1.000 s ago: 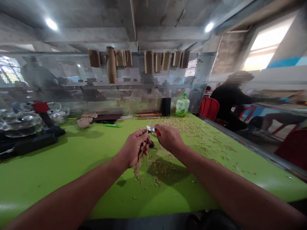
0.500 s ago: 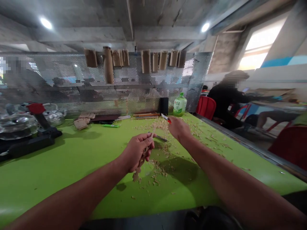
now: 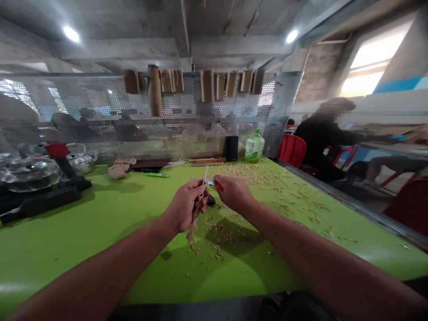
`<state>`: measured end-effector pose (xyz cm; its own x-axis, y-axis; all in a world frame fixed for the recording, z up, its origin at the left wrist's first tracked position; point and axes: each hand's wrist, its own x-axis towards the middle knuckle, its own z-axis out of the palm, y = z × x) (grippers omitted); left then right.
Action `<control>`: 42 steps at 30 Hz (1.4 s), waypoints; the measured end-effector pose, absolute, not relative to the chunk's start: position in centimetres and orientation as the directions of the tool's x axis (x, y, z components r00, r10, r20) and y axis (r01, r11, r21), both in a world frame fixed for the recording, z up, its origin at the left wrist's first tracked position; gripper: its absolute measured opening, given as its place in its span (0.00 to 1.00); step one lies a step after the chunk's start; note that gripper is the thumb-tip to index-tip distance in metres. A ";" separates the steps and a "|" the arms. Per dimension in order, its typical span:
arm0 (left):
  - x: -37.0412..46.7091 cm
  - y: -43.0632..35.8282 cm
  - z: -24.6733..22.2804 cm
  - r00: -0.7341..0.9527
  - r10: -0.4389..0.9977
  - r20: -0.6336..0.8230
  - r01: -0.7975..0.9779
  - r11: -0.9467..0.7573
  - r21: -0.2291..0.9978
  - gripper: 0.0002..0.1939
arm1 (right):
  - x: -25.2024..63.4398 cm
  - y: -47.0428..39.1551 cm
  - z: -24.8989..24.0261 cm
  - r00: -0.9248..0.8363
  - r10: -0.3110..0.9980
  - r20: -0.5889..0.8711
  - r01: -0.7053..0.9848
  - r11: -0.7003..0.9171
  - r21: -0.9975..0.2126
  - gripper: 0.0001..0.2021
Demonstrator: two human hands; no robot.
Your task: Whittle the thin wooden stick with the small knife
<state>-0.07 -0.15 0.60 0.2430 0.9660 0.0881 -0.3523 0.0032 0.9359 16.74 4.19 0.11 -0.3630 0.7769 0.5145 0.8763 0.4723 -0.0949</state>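
My left hand (image 3: 187,205) is closed around a thin carved wooden strip (image 3: 191,234), with its narrow tip rising above the thumb and a notched lower end hanging below the palm. Close to that tip, my right hand (image 3: 236,192) grips a knife (image 3: 211,182) with a red handle and a short pale blade pointing left. Whether the blade touches the wood, I cannot tell. Beneath the hands, a dark object (image 3: 210,200) lies partly hidden on the table. Wood shavings (image 3: 219,232) are scattered below and behind the hands.
The green table (image 3: 100,249) bears a green-tinted bottle (image 3: 254,147), a black box (image 3: 232,148), a bright green tool (image 3: 158,175) and flat wooden pieces (image 3: 118,168). A power tool (image 3: 63,165) stands left by glass pots. Behind is a perforated metal screen (image 3: 187,107); a person (image 3: 317,138) sits right.
My right hand has brought the knife left and nearer, to beside the strip's upper tip. My left hand still holds the strip. The view has shifted slightly left.
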 end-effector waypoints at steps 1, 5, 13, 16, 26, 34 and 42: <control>-0.1 -0.1 0.5 0.244 0.966 0.090 -0.350 0.001 0.937 0.03 | 16.6 4.1 0.1 -0.371 0.778 0.507 0.878 0.471 -0.081 0.10; -0.1 -0.1 0.3 0.234 0.968 0.091 -0.319 -0.012 0.948 0.04 | 16.3 3.6 0.4 -0.369 0.794 0.482 0.897 0.440 -0.038 0.10; 0.0 -0.2 0.5 0.216 0.974 0.070 -0.292 -0.004 0.956 0.03 | 15.8 2.8 1.0 -0.324 0.843 0.430 0.933 0.361 -0.005 0.10; 0.0 -0.5 0.6 0.219 0.974 0.065 -0.273 -0.003 0.962 0.04 | 15.9 3.1 1.0 -0.320 0.838 0.441 0.933 0.360 -0.009 0.11; 1.1 -1.9 0.7 0.287 0.957 0.049 -0.301 0.042 0.953 0.13 | 20.8 7.1 1.9 0.080 0.888 0.452 0.966 0.043 -0.255 0.14; 0.4 -0.7 0.5 0.233 0.969 0.084 -0.373 0.009 0.928 0.06 | 17.0 4.1 0.6 -0.332 0.775 0.537 0.862 0.480 -0.160 0.12; 0.6 -1.0 0.4 0.250 0.963 0.099 -0.294 -0.022 0.956 0.05 | 16.7 3.4 1.3 -0.311 0.823 0.476 0.921 0.385 -0.064 0.10</control>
